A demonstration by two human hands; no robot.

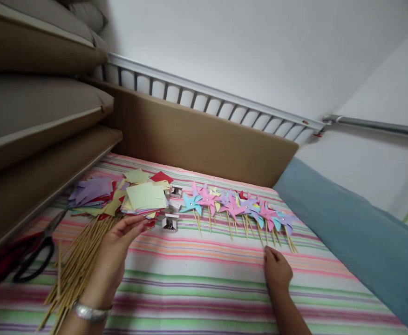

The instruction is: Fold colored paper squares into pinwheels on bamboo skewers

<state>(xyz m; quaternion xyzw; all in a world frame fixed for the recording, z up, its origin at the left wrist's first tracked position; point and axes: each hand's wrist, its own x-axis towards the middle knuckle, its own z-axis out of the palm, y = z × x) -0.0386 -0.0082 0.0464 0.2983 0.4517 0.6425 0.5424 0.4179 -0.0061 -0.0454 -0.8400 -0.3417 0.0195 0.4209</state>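
My left hand [115, 253] reaches with spread fingers toward a stack of coloured paper squares [144, 197], fingertips close to its near edge, holding nothing. Under its wrist lies a bundle of wooden sticks [76, 267]. My right hand [276, 270] rests on the striped sheet [204, 284] with its fingers drawn together, just below a row of finished paper pinwheels [239, 207] on sticks; it grips nothing I can see. Two small open boxes [170, 222] sit between the paper stack and the pinwheels.
Black-and-red scissors [25, 258] lie at the left edge. Brown cushions [39, 107] are stacked on the left, a brown padded board [204, 139] stands along the railing behind, and a blue pillow [357, 242] lies to the right.
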